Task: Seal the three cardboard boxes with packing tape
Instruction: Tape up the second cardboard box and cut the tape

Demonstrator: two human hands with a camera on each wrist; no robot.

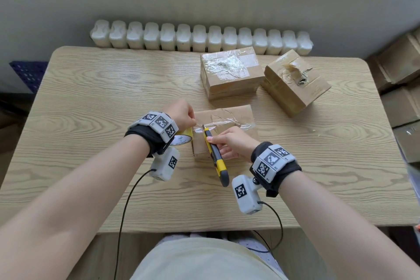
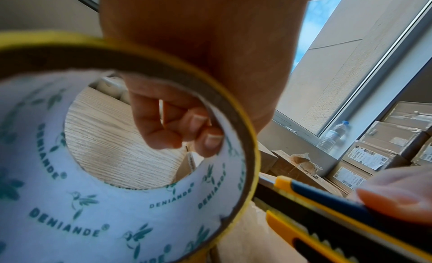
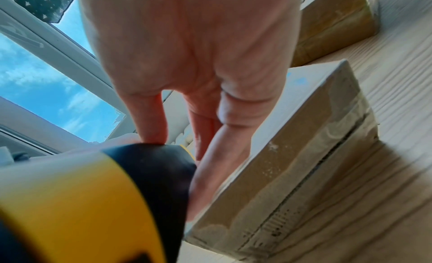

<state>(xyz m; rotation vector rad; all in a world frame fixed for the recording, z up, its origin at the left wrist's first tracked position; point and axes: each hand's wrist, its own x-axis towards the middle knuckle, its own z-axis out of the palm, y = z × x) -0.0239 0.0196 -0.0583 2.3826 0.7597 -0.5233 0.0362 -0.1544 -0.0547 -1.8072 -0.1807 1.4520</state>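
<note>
A low cardboard box [image 1: 236, 116] lies in front of me with clear tape [image 1: 223, 125] stretched across its top. My left hand [image 1: 181, 115] holds the yellow-edged tape roll [image 1: 183, 138] at the box's left edge, fingers curled through its core [image 2: 184, 126]. My right hand [image 1: 231, 143] grips a yellow and black utility knife [image 1: 214, 154], its tip at the taut tape beside the roll. The knife's butt [image 3: 93, 202] fills the right wrist view, with the box [image 3: 292, 174] beside it. Two taped boxes [image 1: 229, 73] [image 1: 294, 82] sit behind.
The wooden table [image 1: 102, 98] stretches bare to the left. A white radiator [image 1: 200, 37] lines the wall behind it. Stacked cartons [image 1: 402, 98] stand off the table's right edge. A water bottle [image 2: 332, 137] stands on the windowsill. Cables hang from my wrist cameras.
</note>
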